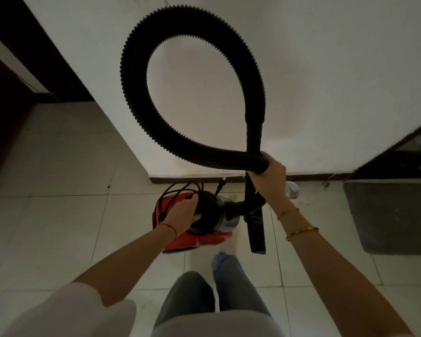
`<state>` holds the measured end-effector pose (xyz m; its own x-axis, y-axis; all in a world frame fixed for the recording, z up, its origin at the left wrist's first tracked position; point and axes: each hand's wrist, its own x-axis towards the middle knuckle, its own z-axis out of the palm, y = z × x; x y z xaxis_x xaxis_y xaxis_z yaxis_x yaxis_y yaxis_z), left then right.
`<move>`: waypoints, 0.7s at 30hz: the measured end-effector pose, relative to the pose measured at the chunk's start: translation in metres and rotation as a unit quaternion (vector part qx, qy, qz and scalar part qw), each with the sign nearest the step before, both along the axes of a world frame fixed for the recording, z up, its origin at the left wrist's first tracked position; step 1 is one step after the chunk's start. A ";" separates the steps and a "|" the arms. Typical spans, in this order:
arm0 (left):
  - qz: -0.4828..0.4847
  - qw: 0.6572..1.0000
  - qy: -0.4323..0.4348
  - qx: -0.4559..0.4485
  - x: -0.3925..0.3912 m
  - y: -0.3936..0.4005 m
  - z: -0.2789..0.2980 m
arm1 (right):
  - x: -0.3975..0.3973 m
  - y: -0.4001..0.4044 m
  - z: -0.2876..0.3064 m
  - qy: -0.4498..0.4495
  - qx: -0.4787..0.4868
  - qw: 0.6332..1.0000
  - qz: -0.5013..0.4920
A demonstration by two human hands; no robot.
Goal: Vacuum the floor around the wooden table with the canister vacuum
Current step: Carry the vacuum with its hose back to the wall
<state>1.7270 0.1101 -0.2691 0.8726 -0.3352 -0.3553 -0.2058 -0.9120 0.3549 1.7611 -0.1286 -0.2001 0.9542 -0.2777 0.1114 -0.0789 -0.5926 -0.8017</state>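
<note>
A red and black canister vacuum [199, 237] stands on the tiled floor in front of my legs, with a black cord [178, 190] looped on top. My left hand [184, 212] grips the black handle on top of the canister. My right hand [269, 173] holds the ribbed black hose [136, 76] together with the black wand [253, 132]. The hose makes a big loop up in front of the white wall. The wand's flat floor nozzle [257, 234] hangs to the right of the canister. No wooden table is in view.
A white wall [314, 69] with a dark skirting strip stands straight ahead. A grey mat [389, 215] lies on the floor at the right by a dark doorway. Dark wood trim runs along the left edge. A clear plastic bottle [292, 189] lies by the skirting.
</note>
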 end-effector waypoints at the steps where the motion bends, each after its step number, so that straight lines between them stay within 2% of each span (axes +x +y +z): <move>1: 0.003 1.000 0.005 -0.004 0.017 -0.002 -0.013 | 0.016 -0.002 -0.012 0.003 -0.002 1.000 0.000; 9: -0.019 0.999 0.025 -0.001 0.122 -0.016 -0.159 | 0.108 -0.015 -0.162 0.008 -0.010 1.000 -0.007; 21: -0.049 0.998 0.029 0.004 0.205 -0.023 -0.413 | 0.176 -0.020 -0.423 -0.004 -0.029 0.999 -0.019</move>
<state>1.9320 0.0868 -0.6816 0.8132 -0.4150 -0.4081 -0.2732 -0.8913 0.3618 1.9371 -0.1485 -0.6229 0.9421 -0.3067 0.1357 -0.0961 -0.6346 -0.7668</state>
